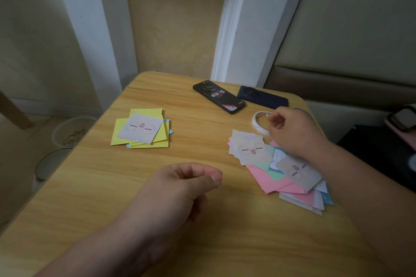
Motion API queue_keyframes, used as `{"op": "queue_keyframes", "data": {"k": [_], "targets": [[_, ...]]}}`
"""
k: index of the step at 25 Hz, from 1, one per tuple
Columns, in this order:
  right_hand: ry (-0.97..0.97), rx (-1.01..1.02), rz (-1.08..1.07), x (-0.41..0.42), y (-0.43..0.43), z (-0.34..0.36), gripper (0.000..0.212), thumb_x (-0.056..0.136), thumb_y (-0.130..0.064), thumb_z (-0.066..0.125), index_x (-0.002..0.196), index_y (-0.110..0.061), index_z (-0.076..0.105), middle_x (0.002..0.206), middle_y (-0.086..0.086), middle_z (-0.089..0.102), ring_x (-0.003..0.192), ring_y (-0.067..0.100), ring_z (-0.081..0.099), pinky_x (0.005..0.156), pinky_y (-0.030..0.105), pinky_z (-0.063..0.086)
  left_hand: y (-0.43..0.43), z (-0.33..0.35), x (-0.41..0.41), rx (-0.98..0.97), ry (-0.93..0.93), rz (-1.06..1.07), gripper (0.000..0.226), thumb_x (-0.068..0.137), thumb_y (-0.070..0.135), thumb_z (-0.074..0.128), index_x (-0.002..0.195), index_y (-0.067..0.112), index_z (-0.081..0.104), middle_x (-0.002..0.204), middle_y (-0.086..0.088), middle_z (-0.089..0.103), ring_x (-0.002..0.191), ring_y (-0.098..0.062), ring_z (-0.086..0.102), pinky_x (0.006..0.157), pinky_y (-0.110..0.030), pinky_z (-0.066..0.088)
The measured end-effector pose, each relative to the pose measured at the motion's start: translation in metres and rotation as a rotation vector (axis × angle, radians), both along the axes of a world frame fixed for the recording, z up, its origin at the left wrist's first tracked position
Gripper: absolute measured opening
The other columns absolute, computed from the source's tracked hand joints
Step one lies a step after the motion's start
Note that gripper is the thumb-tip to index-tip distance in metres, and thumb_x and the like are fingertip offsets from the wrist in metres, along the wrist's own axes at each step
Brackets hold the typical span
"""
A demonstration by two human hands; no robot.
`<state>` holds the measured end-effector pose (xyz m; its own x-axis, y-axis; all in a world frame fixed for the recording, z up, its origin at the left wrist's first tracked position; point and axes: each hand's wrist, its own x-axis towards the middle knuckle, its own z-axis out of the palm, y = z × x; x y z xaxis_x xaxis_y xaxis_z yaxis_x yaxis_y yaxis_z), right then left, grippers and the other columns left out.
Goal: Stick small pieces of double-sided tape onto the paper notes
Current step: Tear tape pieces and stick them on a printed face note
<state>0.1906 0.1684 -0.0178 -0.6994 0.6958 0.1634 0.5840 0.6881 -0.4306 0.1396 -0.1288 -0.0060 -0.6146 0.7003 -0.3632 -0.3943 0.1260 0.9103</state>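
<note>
Count so far: two phones, one black [219, 96] and one dark blue [263, 96], two note piles, a yellow pile [141, 129] and a pink pile [270, 177], plus one tape roll [256, 122]. The roll sits just past the pink pile, and the right hand [292, 130] is pinching its top edge. The left hand [186, 182] is curled up mid-table; can't tell if it's holding anything.

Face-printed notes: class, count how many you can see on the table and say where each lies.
3 face-printed notes. One tops the yellow pile at left; two lie on the mixed-colour pile at right, one at its far end, one nearer. Others may be hidden inside the piles.
</note>
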Motion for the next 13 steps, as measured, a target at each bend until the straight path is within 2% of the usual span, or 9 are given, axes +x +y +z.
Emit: {"op": "queue_keyframes", "data": {"k": [2, 4, 7, 9, 10, 11, 13], "targets": [[-0.133, -0.012, 0.002, -0.001, 0.006, -0.003, 0.031, 0.086, -0.013, 0.072, 0.115, -0.022, 0.066, 0.093, -0.01, 0.062, 0.083, 0.008, 0.062, 0.075, 0.021, 0.05, 0.002, 0.001, 0.001, 0.007, -0.008, 0.015, 0.014, 0.07, 0.023, 0.078, 0.075, 0.01, 0.076, 0.066, -0.013, 0.057, 0.049, -0.018, 0.04, 0.047, -0.026, 0.029], [-0.188, -0.027, -0.005, -0.007, 0.01, 0.001, 0.034, 0.086, -0.01, 0.071, 0.119, -0.021, 0.066, 0.093, -0.009, 0.062, 0.088, 0.011, 0.06, 0.078, 0.025, 0.05, 0.002, 0.003, 0.002, 0.022, -0.018, 0.031, 0.009, 0.079, 0.015, 0.074, 0.073, 0.009, 0.075, 0.065, -0.008, 0.062, 0.048, -0.017, 0.041, 0.047, -0.026, 0.03], [-0.085, -0.042, 0.028, -0.003, -0.014, 0.022, 0.035, 0.086, -0.008, 0.071, 0.116, -0.026, 0.064, 0.089, -0.008, 0.063, 0.082, 0.009, 0.061, 0.068, 0.023, 0.054, 0.0, 0.004, -0.003, 0.018, -0.022, 0.102, 0.007, 0.083, 0.014, 0.073, 0.08, 0.009, 0.076, 0.068, -0.006, 0.065, 0.048, -0.016, 0.043, 0.046, -0.025, 0.033], [-0.002, -0.105, 0.138, 0.023, -0.058, 0.037, 0.034, 0.085, -0.009, 0.072, 0.109, -0.03, 0.06, 0.086, -0.01, 0.064, 0.077, 0.003, 0.061, 0.06, 0.016, 0.048, 0.001, 0.001, -0.011, 0.02, -0.082, 0.196, 0.013, 0.084, 0.017, 0.073, 0.092, 0.008, 0.078, 0.084, -0.008, 0.072, 0.05, -0.017, 0.045, 0.047, -0.028, 0.034], [-0.022, -0.133, 0.226, 0.04, -0.086, 0.042, 0.033, 0.084, -0.011, 0.072, 0.103, -0.034, 0.058, 0.085, -0.012, 0.064, 0.073, -0.001, 0.059, 0.058, 0.013, 0.046, 0.002, 0.001, -0.014, 0.031, -0.141, 0.238, 0.018, 0.086, 0.02, 0.071, 0.096, 0.007, 0.077, 0.091, -0.008, 0.073, 0.05, -0.017, 0.046, 0.047, -0.028, 0.034], [-0.1, -0.134, 0.326, 0.058, -0.114, 0.043, 0.029, 0.085, -0.016, 0.07, 0.097, -0.036, 0.055, 0.085, -0.014, 0.062, 0.072, -0.003, 0.058, 0.058, 0.012, 0.045, 0.003, 0.001, -0.016, 0.048, -0.21, 0.26, 0.024, 0.088, 0.026, 0.067, 0.098, 0.006, 0.076, 0.092, -0.007, 0.073, 0.05, -0.017, 0.045, 0.046, -0.027, 0.032], [-0.332, -0.041, 0.529, 0.082, -0.157, 0.039, 0.018, 0.088, -0.026, 0.062, 0.089, -0.036, 0.047, 0.088, -0.017, 0.055, 0.083, 0.0, 0.053, 0.069, 0.018, 0.046, 0.004, 0.004, -0.017, 0.091, -0.354, 0.241, 0.04, 0.093, 0.041, 0.056, 0.1, 0.006, 0.073, 0.088, -0.005, 0.069, 0.05, -0.016, 0.043, 0.049, -0.027, 0.03]]}}
